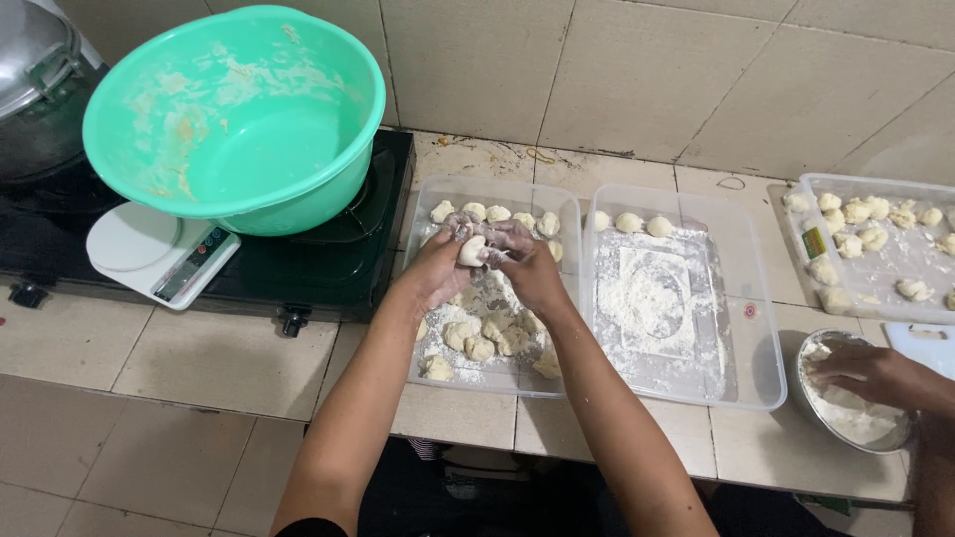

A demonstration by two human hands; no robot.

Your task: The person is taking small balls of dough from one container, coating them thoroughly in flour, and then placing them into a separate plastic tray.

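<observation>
My left hand (440,264) and my right hand (529,270) are both cupped around one pale dough piece (473,250), held just above a clear plastic tray (571,214). Both hands are dusted with flour. A row of rounded dough balls (497,213) lines the tray's far edge. Rougher dough chunks (484,336) lie in loose flour near its front edge, under my forearms.
A second clear tray (761,328) with flour and three dough balls (629,223) stands to the right. Another person's hand (860,370) reaches into a metal bowl of flour (808,348). A third tray (808,186) holds dough balls. A green basin (234,114) rests on a black stove (328,264) beside a white scale (159,251).
</observation>
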